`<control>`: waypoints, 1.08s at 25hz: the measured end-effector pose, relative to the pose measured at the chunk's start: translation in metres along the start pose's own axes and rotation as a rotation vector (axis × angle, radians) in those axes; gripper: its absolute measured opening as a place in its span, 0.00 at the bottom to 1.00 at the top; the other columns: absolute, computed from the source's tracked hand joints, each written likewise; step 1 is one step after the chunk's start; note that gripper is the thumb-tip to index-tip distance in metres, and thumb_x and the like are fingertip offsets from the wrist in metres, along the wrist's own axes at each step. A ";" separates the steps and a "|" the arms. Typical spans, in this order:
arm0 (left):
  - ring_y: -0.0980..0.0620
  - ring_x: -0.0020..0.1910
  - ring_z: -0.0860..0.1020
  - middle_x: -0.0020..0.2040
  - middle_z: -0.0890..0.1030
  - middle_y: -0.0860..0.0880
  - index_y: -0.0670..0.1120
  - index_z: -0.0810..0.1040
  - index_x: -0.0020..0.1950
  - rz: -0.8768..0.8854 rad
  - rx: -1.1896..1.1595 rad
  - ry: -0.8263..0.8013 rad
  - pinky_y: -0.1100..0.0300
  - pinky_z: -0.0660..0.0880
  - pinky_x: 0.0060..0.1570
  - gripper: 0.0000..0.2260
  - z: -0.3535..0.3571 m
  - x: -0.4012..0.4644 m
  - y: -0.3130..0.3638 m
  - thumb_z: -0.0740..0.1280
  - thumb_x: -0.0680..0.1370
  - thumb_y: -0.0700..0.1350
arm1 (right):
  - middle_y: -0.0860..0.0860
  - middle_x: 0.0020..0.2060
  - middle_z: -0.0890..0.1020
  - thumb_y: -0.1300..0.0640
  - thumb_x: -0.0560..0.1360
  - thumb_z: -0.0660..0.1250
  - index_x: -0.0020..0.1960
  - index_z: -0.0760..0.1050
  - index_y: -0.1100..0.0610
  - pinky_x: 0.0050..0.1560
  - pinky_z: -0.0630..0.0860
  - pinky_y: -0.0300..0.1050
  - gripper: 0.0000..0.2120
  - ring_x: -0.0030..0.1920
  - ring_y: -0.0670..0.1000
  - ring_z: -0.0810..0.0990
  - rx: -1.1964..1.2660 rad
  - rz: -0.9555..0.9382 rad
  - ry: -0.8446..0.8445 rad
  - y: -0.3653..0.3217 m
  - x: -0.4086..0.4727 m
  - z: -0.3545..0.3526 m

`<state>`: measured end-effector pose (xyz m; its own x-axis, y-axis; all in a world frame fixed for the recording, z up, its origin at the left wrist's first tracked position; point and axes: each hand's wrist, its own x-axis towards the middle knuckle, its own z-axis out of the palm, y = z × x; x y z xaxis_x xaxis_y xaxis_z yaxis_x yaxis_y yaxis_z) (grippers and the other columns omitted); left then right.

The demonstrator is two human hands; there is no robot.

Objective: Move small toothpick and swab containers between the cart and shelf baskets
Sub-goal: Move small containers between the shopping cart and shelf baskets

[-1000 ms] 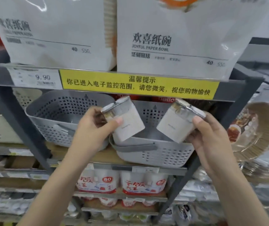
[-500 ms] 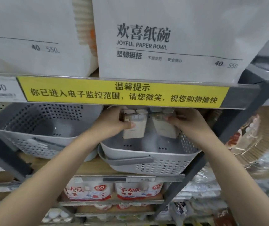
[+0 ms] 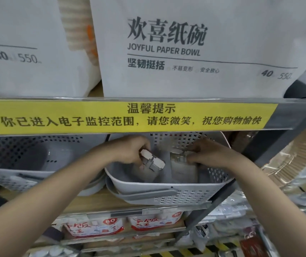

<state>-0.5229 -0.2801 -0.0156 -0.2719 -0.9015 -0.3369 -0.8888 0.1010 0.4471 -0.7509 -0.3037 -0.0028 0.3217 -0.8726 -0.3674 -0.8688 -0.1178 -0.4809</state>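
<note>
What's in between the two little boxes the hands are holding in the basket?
Nothing. The head view shows only the bare grey basket floor and back wall between the left container and the right container.

The shelf basket (image 3: 167,190) is pale grey, its walls pierced with rows of small holes, with a darker grey handle (image 3: 146,194). The two containers (image 3: 152,165) (image 3: 183,169) inside are whitish with grey tops. The shelf-edge strip (image 3: 130,117) is bright yellow with dark characters. The paper bowl bags (image 3: 194,49) above are white with dark grey lettering.
</note>
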 end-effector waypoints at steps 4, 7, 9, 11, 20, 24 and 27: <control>0.50 0.45 0.75 0.42 0.76 0.53 0.46 0.75 0.50 0.044 -0.013 -0.143 0.58 0.70 0.41 0.17 0.003 0.021 0.004 0.76 0.67 0.34 | 0.52 0.26 0.65 0.61 0.68 0.68 0.27 0.63 0.57 0.31 0.57 0.43 0.16 0.30 0.50 0.64 -0.068 0.065 -0.008 -0.008 0.001 0.005; 0.49 0.46 0.74 0.45 0.77 0.48 0.40 0.75 0.56 0.089 -0.006 -0.201 0.58 0.68 0.41 0.18 0.007 0.036 0.019 0.74 0.69 0.34 | 0.52 0.29 0.71 0.61 0.68 0.68 0.30 0.67 0.58 0.28 0.60 0.40 0.11 0.30 0.49 0.69 -0.073 0.120 0.033 -0.003 0.002 0.010; 0.48 0.47 0.74 0.46 0.78 0.47 0.37 0.74 0.57 0.125 -0.031 -0.201 0.59 0.68 0.39 0.18 0.012 0.048 0.029 0.74 0.69 0.33 | 0.54 0.36 0.77 0.59 0.70 0.68 0.38 0.74 0.59 0.31 0.66 0.39 0.04 0.36 0.51 0.75 -0.104 0.139 0.057 -0.001 0.005 0.010; 0.48 0.49 0.75 0.51 0.79 0.46 0.39 0.73 0.56 0.144 -0.034 -0.152 0.59 0.70 0.41 0.18 0.017 0.060 0.037 0.74 0.69 0.34 | 0.54 0.38 0.75 0.59 0.72 0.67 0.39 0.72 0.58 0.29 0.66 0.39 0.06 0.38 0.51 0.73 -0.162 0.188 0.030 -0.002 0.008 0.009; 0.56 0.31 0.67 0.32 0.69 0.50 0.49 0.66 0.37 -0.040 -0.406 -0.036 0.65 0.60 0.31 0.14 0.056 0.087 0.053 0.62 0.76 0.33 | 0.62 0.47 0.81 0.68 0.72 0.66 0.53 0.74 0.67 0.49 0.81 0.56 0.10 0.46 0.60 0.83 0.039 0.405 -0.018 0.009 0.021 0.017; 0.52 0.34 0.73 0.38 0.74 0.45 0.42 0.73 0.49 -0.191 -0.618 -0.120 0.62 0.72 0.30 0.10 0.060 0.082 0.044 0.65 0.74 0.29 | 0.61 0.41 0.82 0.69 0.72 0.65 0.49 0.75 0.66 0.54 0.79 0.57 0.06 0.46 0.61 0.83 0.264 0.462 -0.067 0.012 0.021 0.019; 0.48 0.34 0.77 0.43 0.78 0.39 0.39 0.71 0.58 -0.293 -0.845 -0.203 0.57 0.80 0.38 0.13 0.056 0.080 0.041 0.59 0.76 0.27 | 0.59 0.34 0.73 0.72 0.73 0.57 0.35 0.67 0.63 0.51 0.79 0.53 0.10 0.44 0.61 0.80 0.413 0.495 -0.030 0.009 0.022 0.018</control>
<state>-0.6023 -0.3244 -0.0709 -0.2088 -0.7428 -0.6361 -0.3885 -0.5340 0.7510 -0.7446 -0.3154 -0.0297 -0.0647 -0.7627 -0.6435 -0.7028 0.4926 -0.5132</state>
